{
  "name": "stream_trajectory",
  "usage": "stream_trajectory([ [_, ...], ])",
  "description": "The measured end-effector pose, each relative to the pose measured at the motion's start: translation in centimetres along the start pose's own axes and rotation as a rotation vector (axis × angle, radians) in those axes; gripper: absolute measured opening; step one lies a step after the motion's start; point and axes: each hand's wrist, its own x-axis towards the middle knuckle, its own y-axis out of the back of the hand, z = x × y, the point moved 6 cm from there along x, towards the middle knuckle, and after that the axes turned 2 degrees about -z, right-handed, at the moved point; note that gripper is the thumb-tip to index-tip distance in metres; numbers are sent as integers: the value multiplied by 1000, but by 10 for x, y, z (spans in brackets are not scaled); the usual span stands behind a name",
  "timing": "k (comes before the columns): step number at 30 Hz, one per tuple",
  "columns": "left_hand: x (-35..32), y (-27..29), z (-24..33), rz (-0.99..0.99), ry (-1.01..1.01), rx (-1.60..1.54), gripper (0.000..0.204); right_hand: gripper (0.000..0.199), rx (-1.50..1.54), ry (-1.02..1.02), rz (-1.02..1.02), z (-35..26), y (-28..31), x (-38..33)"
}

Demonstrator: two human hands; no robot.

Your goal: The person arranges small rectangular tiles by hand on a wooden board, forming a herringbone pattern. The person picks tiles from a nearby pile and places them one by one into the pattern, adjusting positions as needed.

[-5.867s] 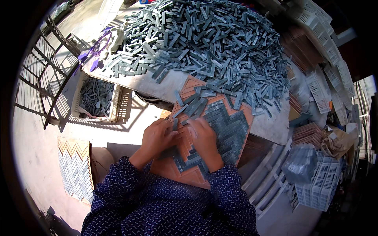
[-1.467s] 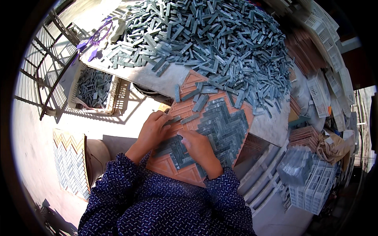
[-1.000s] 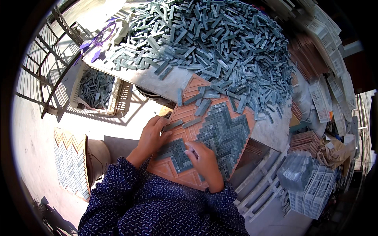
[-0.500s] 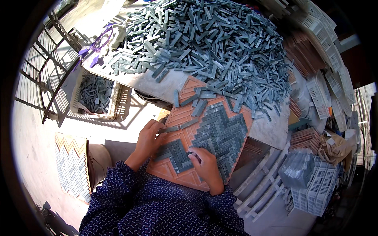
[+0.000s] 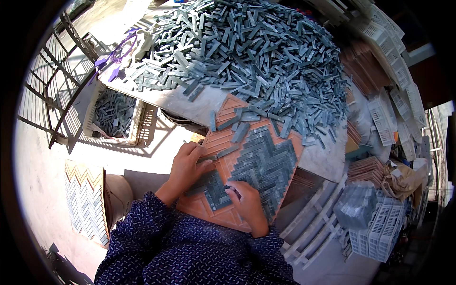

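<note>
The orange board point(image 5: 192, 204) lies at the centre of the frame, beneath both hands' fingers. The left hand point(image 5: 186, 165) curls over its left edge; whether those fingers grip anything, I cannot tell. The right hand point(image 5: 248, 199) pinches a small dark tile point(image 5: 232, 188). Half a second ago, the left hand sat farther left.

Floor: pale floor point(image 5: 42, 190), brightly lit at left, crossed by barred shadows.
Light: strong sun at left; deeper shade at upper right.
Table: pale tabletop point(image 5: 325, 160), partly sunlit.
Left rack: dark metal frame point(image 5: 60, 124) with curved rail and bars.
Lower right: whitish slatted frame point(image 5: 314, 214).
Right storage: white perforated plastic crates point(image 5: 379, 232), stacked.
Far right: bright vertical strip point(image 5: 440, 147).
</note>
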Motion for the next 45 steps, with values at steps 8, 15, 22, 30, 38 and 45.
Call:
stream_trajectory([
  [8,35,-31,19,-26,-101,41,22,20,-28,-12,-2,-2,4,-5],
  [15,20,2,-20,-193,136,-78,23,20,-3,-16,26,5,6,-10],
  [22,2,4,-18,-189,-25,-19,33,20,17,-12,26,4,7,-8],
  [30,-4,5,-21,-263,9,-93,38,18,-19,-1,45,-1,12,-8],
  [38,-18,8,-17,-201,111,-317,37,24,-8,-48,10,6,9,-14],
  [45,-38,-1,26,-256,-132,-423,43,26,568,-212,236,-8,11,-10],
])
